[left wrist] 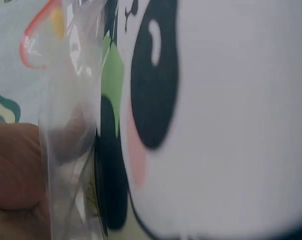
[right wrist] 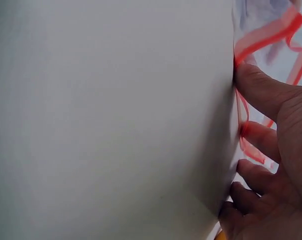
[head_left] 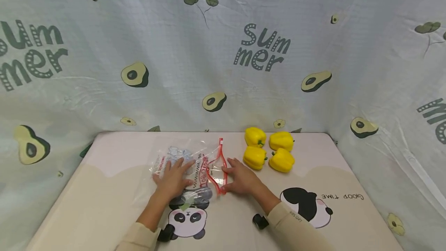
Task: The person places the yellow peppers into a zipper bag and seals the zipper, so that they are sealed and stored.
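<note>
Avocado-printed cloth (head_left: 167, 100) hangs behind and beside the pale table (head_left: 104, 196) where I work. Over on the left, my left hand (head_left: 172, 181) lies across the clear plastic bag (head_left: 199, 173), fingers spread, gripping nothing that I can make out. I judge light, even pressure best for this hand: enough to stop the thin film sliding, not so much that its layers cling together.

That bag lies flat just left of the table's middle, partly over a printed panda (head_left: 188, 220). Its long axis seems to run left to right, though the see-through edge is hard to trace. Its closed end appears to be on my left; the red-edged mouth (head_left: 216, 171) faces right, its two strips bowed apart between the far and near corners.

At that mouth, my right hand (head_left: 242, 177) has thumb and fingers parted and slightly bent, touching the right-hand strip without wrapping round it. Steadying that strip gently, with the gap held wide, looks wiser than pulling.

Farther right, beyond this hand, sit four yellow peppers (head_left: 254, 158), two by two; three stems point broadly right, the near right one leftward.
</note>
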A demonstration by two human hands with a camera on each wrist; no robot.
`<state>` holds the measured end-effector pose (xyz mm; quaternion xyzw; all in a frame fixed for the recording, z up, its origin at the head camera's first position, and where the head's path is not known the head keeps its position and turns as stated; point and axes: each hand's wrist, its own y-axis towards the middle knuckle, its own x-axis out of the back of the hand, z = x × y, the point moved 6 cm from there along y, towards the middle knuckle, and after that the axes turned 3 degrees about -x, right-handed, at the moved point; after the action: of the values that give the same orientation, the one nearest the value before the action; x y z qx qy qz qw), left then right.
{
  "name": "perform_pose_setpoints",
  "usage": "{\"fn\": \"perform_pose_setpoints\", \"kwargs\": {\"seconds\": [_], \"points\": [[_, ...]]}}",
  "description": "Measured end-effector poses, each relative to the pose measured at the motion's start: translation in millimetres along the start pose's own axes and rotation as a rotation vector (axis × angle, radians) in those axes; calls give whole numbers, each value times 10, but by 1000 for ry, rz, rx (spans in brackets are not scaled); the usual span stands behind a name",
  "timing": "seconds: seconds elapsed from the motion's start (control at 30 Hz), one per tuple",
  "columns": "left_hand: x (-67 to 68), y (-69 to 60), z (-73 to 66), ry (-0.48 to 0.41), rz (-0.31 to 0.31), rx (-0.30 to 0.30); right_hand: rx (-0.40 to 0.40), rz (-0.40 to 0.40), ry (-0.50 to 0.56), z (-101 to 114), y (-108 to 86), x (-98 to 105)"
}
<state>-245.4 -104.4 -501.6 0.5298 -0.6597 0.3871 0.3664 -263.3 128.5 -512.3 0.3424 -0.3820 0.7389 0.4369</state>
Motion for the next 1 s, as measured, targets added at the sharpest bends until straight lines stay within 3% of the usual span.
{"fn": "perform_pose_setpoints", "kwargs": {"seconds": [0.23, 0.43, 0.5, 0.77, 1.0], "points": [[11, -7, 70, 1, 59, 2, -10, -3, -3, 11, -12, 4], [77, 13, 1, -67, 66, 156, -28, -4, -3, 15, -3, -3], [81, 28, -36, -76, 66, 177, -30, -11, 0, 16, -3, 8], [79, -21, 31, 18, 29, 123, -22, -12, 11, 12, -8, -5], [90, -29, 80, 3, 72, 70, -16, -9, 9, -4, -9, -20]]}}
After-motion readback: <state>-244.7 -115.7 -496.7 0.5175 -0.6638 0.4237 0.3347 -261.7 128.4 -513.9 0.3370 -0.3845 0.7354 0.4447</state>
